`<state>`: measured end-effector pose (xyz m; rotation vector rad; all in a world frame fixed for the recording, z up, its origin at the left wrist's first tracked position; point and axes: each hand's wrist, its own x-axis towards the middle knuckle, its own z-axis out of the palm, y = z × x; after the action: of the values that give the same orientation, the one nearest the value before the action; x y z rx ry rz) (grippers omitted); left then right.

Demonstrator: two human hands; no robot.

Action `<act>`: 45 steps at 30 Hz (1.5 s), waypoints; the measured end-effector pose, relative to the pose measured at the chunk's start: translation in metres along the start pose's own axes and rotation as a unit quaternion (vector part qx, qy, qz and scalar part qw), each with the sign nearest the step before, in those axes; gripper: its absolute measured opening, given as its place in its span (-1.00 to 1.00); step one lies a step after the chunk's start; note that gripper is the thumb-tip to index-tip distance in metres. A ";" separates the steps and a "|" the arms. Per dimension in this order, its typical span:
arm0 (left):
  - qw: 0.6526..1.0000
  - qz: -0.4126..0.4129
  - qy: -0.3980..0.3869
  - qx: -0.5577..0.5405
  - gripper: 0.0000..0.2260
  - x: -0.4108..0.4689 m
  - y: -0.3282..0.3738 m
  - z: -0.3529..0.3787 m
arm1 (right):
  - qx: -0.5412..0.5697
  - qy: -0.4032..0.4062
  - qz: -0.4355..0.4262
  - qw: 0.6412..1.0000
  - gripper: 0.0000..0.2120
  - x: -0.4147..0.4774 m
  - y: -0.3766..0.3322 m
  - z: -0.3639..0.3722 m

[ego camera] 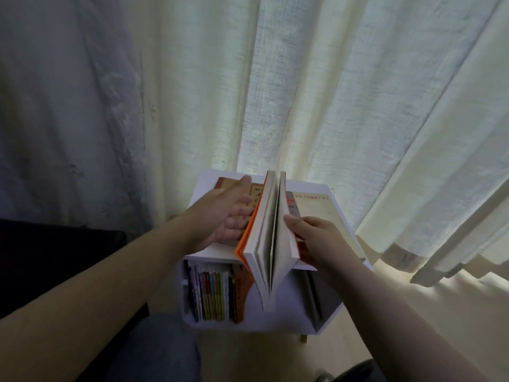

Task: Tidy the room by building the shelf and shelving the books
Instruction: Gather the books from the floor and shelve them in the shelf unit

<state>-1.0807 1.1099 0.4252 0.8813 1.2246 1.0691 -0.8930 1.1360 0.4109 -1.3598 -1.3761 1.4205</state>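
Pale floor point(275, 359) nearest. Shelf point(209, 256) built, row of books point(213, 296) upright in lower left compartment. Held books point(271, 238) on edge above shelf top: left hand point(225, 216) flat, fingers straight on orange cover; right hand point(319, 238) curled round other side. Flat books point(322, 213) on top not yet shelved. Curtain point(303, 92) behind.

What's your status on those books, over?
Left grip flat against the upright books, right grip clasping their other side. Books held over the white shelf. Flat books already lying on the shelf top, underneath.
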 end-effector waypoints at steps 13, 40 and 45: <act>0.963 0.045 0.068 0.257 -0.74 -0.002 -0.013 0.002 | -0.030 0.025 -0.034 0.999 -0.85 -0.004 0.012 -0.021; 0.997 -0.025 0.063 0.047 -0.83 0.010 -0.022 0.031 | 0.081 0.058 0.085 0.991 -0.81 -0.003 0.062 -0.098; 0.994 -0.005 0.063 0.085 -0.84 0.009 -0.020 0.036 | 0.085 0.064 0.096 0.990 -0.72 -0.007 0.057 -0.098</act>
<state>-1.0422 1.1134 0.4088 0.9476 1.4395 1.0371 -0.7872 1.1398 0.3698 -1.4728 -1.0390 1.5093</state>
